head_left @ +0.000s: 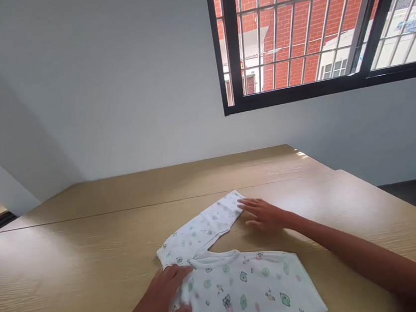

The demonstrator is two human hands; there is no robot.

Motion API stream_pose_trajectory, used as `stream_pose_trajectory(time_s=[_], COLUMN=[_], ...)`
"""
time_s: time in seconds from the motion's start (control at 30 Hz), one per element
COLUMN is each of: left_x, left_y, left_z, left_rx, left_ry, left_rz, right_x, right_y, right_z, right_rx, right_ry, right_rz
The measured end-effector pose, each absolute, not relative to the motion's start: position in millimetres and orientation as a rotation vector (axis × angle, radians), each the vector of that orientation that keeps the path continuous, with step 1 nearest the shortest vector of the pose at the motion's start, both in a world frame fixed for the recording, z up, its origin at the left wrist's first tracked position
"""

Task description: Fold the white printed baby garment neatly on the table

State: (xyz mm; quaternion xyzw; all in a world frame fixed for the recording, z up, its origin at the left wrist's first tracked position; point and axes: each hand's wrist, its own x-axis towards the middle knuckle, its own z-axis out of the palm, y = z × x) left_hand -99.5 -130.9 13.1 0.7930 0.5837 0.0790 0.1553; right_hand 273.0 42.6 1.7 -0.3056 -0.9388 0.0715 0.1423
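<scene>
A small white garment (241, 287) printed with green and pink figures lies on the wooden table, its neckline facing away from me. One sleeve (204, 226) stretches up and to the right, beyond the neckline. My left hand (171, 293) rests on the garment's left side near the shoulder, fingers apart. At the cuff end of that sleeve is my right hand (261, 214), its fingers spread and the fingertips touching or just over the cuff. No second sleeve shows.
The pale wooden table (73, 261) has a seam (98, 215) running across its far part. Behind it stands a grey wall (128, 85), with a barred window (302, 30) at the upper right.
</scene>
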Motion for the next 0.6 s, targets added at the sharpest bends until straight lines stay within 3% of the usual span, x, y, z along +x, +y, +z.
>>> stream_pose_trajectory(time_s=[0.13,0.3,0.47,0.6], left_x=[-88,-62,-47,-55], left_y=[-110,-88,-105,-133], left_z=[34,38,23,9], left_rx=[2.27,2.401,2.412,2.539], left_ry=[1.613,1.48,1.435,1.352], left_rz=[0.156,0.054,0.006,0.087], right_x=[279,340,366,356], right_y=[82,70,26,-54], right_z=[-11,-18,-8,13], right_rx=[-1.036,-1.246,-1.319,-1.137], right_ry=[-2.714,-2.613,-2.551,-2.608], right_rz=[0.134,0.086,0.008,0.038])
